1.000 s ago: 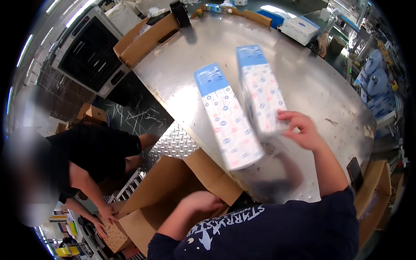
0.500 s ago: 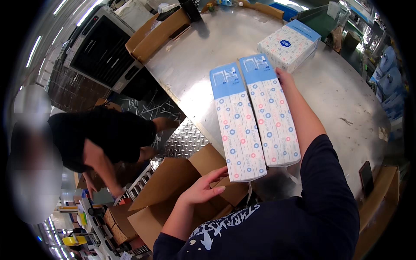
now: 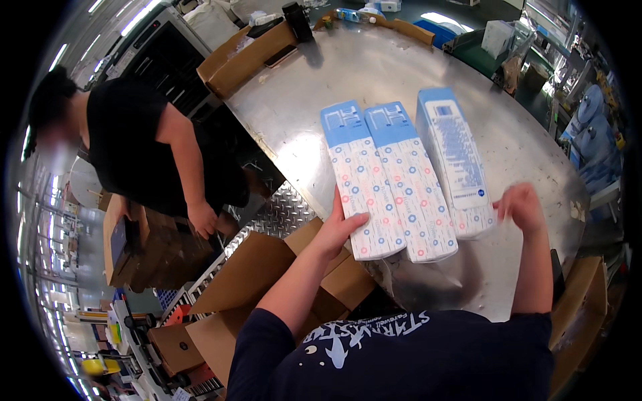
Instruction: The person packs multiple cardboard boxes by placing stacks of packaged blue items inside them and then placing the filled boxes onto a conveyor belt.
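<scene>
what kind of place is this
Likely a packing or warehouse floor: three long blue-topped boxes lie side by side on a steel table, open cardboard cartons wait below, and a co-worker handles another.

Three long blue-topped, seemingly dotted boxes (image 3: 408, 180) side by side

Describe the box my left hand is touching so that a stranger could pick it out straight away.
On the round metal table, three long blue-topped boxes lie side by side near its front edge. Yours is the leftmost box, with the left hand at its near end. It shows coloured dots, unlike the right-hand box, which shows print.
</scene>
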Demonstrator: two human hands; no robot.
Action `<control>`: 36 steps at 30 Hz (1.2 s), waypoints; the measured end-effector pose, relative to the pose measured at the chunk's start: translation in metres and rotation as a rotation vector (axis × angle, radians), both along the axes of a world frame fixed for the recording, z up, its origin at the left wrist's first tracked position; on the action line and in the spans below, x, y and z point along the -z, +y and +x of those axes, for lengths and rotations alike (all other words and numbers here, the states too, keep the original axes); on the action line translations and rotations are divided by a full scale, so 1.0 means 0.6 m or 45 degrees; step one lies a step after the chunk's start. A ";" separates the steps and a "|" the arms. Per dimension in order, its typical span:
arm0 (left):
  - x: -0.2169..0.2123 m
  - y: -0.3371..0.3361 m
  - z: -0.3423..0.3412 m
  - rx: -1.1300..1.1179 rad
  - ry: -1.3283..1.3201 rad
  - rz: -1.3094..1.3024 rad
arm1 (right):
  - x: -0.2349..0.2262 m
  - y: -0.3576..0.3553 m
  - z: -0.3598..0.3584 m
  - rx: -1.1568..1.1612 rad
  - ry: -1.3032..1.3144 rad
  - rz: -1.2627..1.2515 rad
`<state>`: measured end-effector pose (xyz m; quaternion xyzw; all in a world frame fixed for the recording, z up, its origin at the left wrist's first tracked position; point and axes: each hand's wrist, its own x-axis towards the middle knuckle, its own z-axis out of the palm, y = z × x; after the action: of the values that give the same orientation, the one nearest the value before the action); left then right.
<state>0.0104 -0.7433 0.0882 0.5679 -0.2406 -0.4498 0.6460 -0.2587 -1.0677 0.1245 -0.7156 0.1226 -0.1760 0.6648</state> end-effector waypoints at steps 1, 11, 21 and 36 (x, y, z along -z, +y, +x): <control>0.008 -0.013 0.016 0.059 -0.031 -0.021 | 0.033 -0.048 0.012 0.131 -0.224 0.367; 0.034 0.053 0.040 0.030 0.200 0.112 | 0.078 0.046 0.164 -0.336 0.146 0.600; -0.072 0.183 -0.018 0.269 -0.256 -0.187 | -0.052 0.209 0.004 -0.277 0.274 -0.101; -0.446 0.673 0.024 -0.119 -1.113 0.223 | -0.113 0.594 0.050 -1.155 0.413 -0.071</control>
<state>0.0249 -0.3397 0.3560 0.7674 -0.4262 -0.1565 0.4528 -0.2287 -0.7114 0.1926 -0.7327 -0.1046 0.2425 0.6273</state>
